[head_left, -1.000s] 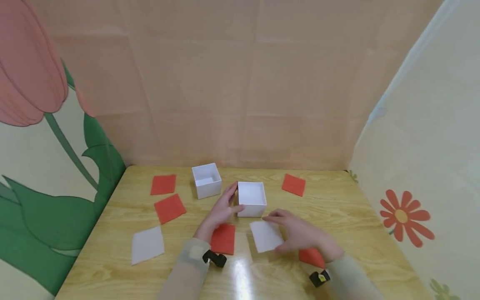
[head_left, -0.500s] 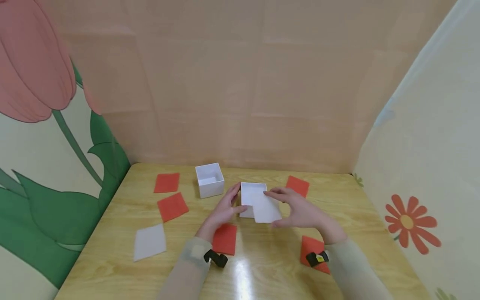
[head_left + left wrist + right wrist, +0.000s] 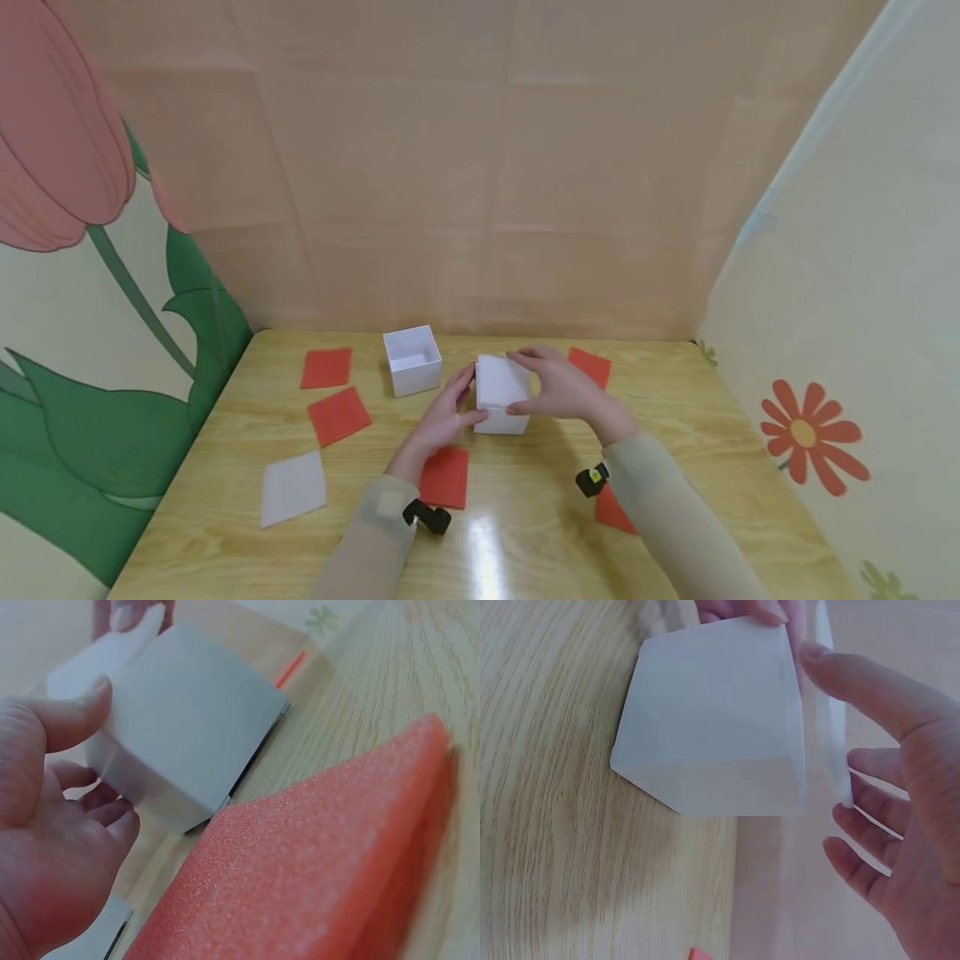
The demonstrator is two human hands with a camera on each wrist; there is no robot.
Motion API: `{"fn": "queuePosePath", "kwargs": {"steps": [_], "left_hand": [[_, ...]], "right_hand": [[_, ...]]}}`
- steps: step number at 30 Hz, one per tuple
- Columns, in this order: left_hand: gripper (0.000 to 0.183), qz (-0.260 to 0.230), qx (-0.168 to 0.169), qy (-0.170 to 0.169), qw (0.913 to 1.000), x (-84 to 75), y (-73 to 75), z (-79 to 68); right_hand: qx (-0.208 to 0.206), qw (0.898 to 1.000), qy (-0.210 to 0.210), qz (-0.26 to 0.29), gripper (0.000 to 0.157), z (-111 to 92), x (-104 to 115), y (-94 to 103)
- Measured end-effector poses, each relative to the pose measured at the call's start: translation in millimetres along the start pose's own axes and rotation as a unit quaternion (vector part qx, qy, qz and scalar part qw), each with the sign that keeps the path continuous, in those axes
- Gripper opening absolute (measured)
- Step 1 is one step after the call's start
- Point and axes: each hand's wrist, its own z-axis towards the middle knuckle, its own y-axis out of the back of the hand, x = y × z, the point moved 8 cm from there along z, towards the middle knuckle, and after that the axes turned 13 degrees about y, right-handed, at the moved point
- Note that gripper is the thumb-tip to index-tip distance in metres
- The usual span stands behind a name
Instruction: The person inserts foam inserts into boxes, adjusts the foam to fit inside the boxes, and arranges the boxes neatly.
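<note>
A white square box (image 3: 501,423) stands upright on the table, its top rim facing up. My left hand (image 3: 441,421) holds it from the left, thumb on the front face and fingers along the side, as the left wrist view shows on the box (image 3: 195,712). Above the box's top, my right hand (image 3: 564,389) pinches a thin white square sheet (image 3: 501,379) between thumb and fingers. In the right wrist view a small gap separates the sheet (image 3: 835,739) from the box's rim. The sheet hides the box's inside.
A second white box (image 3: 416,377), open at the top, stands back left. Red foam squares (image 3: 340,415) lie left, others at back right and under the forearms; one (image 3: 444,477) is in front of my left wrist. A white sheet (image 3: 294,489) lies front left on the wooden table.
My right hand has lifted the white sheet from in front of the box and carried it back over the box's top, tipping it flatter. The left hand stays on the box.
</note>
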Motion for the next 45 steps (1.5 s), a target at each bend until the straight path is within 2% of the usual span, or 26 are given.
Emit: {"fn": "queuePosePath", "kwargs": {"steps": [4, 9, 16, 25, 33, 45], "left_hand": [[0.090, -0.004, -0.001, -0.003, 1.0000, -0.7, 1.9, -1.7], [0.090, -0.006, -0.006, 0.010, 0.9999, 2.2, 4.0, -3.3], [0.090, 0.003, -0.001, 0.007, 1.0000, 1.0, 2.1, -2.5], [0.090, 0.009, -0.002, 0.001, 1.0000, -0.6, 2.1, 1.0], [0.090, 0.021, 0.002, -0.006, 0.9998, 0.5, 2.5, 0.8], [0.090, 0.022, 0.003, 0.009, 0.9997, 2.1, 2.7, 0.3]], "right_hand": [[0.013, 1.000, 0.001, -0.011, 0.096, 4.3, -2.8, -3.4], [0.014, 1.000, 0.002, -0.009, 0.093, 5.1, -6.4, -7.7], [0.023, 1.000, -0.017, 0.009, 0.093, 3.6, -11.4, -12.8], [0.022, 1.000, -0.008, 0.016, 0.095, 7.7, -18.6, -14.8], [0.030, 0.998, -0.016, 0.048, 0.094, 6.7, -16.8, -15.3], [0.034, 0.998, 0.012, 0.058, 0.087, 9.1, -19.5, -22.8]]}}
